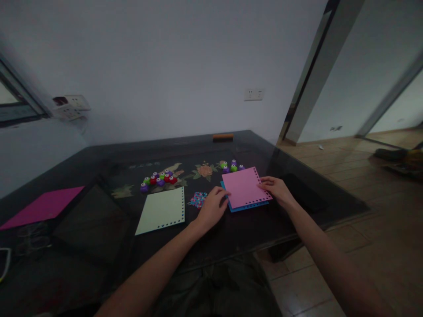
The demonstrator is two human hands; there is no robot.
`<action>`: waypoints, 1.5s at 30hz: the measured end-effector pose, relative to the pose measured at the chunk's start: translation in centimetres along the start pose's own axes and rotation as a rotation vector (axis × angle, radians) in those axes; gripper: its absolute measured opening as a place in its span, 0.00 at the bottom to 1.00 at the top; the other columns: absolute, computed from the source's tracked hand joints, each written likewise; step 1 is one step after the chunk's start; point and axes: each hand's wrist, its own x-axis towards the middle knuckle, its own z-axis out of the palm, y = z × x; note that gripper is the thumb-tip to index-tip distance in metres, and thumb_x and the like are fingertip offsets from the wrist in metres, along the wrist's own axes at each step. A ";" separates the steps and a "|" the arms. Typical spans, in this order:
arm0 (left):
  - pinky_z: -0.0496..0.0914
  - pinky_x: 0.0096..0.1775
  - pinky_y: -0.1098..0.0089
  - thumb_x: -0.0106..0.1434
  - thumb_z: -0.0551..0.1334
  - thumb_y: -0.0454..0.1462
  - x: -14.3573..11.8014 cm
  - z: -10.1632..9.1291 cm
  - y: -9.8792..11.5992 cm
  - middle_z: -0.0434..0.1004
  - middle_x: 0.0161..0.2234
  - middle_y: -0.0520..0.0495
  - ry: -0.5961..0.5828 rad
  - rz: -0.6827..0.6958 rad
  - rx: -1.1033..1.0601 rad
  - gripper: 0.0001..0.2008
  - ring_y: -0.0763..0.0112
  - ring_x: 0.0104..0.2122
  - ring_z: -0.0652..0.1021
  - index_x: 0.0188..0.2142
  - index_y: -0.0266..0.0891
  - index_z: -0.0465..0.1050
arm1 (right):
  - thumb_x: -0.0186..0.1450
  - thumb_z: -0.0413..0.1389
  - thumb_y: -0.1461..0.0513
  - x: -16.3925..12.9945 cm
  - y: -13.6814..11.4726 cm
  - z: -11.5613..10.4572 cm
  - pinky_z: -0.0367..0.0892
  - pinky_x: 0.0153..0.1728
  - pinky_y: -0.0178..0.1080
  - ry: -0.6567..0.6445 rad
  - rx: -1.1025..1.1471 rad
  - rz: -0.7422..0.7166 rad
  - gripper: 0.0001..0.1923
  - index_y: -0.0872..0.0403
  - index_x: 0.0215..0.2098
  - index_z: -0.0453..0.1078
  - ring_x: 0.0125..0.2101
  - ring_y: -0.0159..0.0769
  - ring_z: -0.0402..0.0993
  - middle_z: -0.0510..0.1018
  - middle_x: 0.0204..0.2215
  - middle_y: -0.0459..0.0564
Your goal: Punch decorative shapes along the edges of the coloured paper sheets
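Table [99,211] dark, glossy, floral inlay; white wall at 12 o'clock, wood floor at 3. Pink sheet [245,187] atop blue sheet [243,208], centre-right. Left hand [213,207] loose, flat, touching stack's 9 o'clock edge; right hand [276,189] loose, fingertips on its 3 o'clock edge. Pale green sheet [161,210] at 9; punches [158,179] at 11.

1. The counter [99,229] has a dark, glossy, glass-like top with a floral inlay beneath.
2. The pink sheet [244,187], blue sheet [243,208] and pale green sheet [161,210] look like matt, smooth paper or foam with punched edges.
3. The small punches [158,179] are shiny coloured plastic.
4. The floor [346,167] is smooth wood.
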 end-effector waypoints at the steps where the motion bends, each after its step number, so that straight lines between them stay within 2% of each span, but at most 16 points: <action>1: 0.67 0.49 0.63 0.61 0.55 0.30 -0.2 0.3 -0.2 0.69 0.44 0.43 -0.003 0.020 0.042 0.13 0.65 0.45 0.72 0.45 0.39 0.71 | 0.41 0.67 0.59 0.0 0.2 0.1 0.63 0.20 0.35 0.001 -0.009 0.003 0.21 0.57 0.33 0.72 0.19 0.34 0.70 0.75 0.19 0.47; 3: 0.65 0.53 0.62 0.62 0.54 0.30 -0.6 0.7 -0.6 0.67 0.47 0.41 -0.018 0.035 0.090 0.14 0.63 0.49 0.70 0.46 0.38 0.70 | 0.41 0.67 0.61 0.0 0.3 0.3 0.63 0.21 0.35 0.002 -0.026 0.006 0.21 0.57 0.33 0.72 0.19 0.33 0.70 0.75 0.19 0.47; 9: 0.64 0.54 0.61 0.64 0.53 0.32 -1.0 1.6 -1.2 0.66 0.52 0.39 -0.083 0.035 0.133 0.15 0.63 0.52 0.70 0.50 0.38 0.68 | 0.43 0.66 0.62 0.3 0.5 0.5 0.62 0.20 0.34 -0.011 -0.058 -0.001 0.20 0.58 0.34 0.72 0.19 0.32 0.69 0.75 0.19 0.46; 18: 0.63 0.55 0.59 0.65 0.50 0.31 -1.1 1.6 -1.3 0.66 0.55 0.37 -0.155 0.030 0.180 0.18 0.61 0.54 0.69 0.52 0.36 0.68 | 0.44 0.65 0.63 0.2 0.5 0.5 0.62 0.20 0.34 -0.022 -0.095 -0.017 0.19 0.57 0.35 0.72 0.19 0.33 0.70 0.75 0.18 0.45; 39: 0.62 0.56 0.58 0.63 0.55 0.32 -1.2 1.8 -1.7 0.68 0.55 0.38 -0.171 0.064 0.193 0.17 0.61 0.55 0.69 0.51 0.39 0.69 | 0.46 0.65 0.61 0.7 0.9 0.2 0.61 0.19 0.33 -0.055 -0.111 -0.029 0.21 0.57 0.39 0.72 0.19 0.32 0.69 0.76 0.20 0.46; 45: 0.62 0.56 0.58 0.63 0.55 0.33 -1.2 1.8 -1.5 0.67 0.56 0.38 -0.181 0.057 0.202 0.17 0.59 0.55 0.68 0.51 0.38 0.69 | 0.47 0.65 0.60 0.8 0.9 0.0 0.64 0.22 0.34 -0.044 -0.180 -0.073 0.21 0.57 0.39 0.73 0.22 0.34 0.72 0.77 0.22 0.48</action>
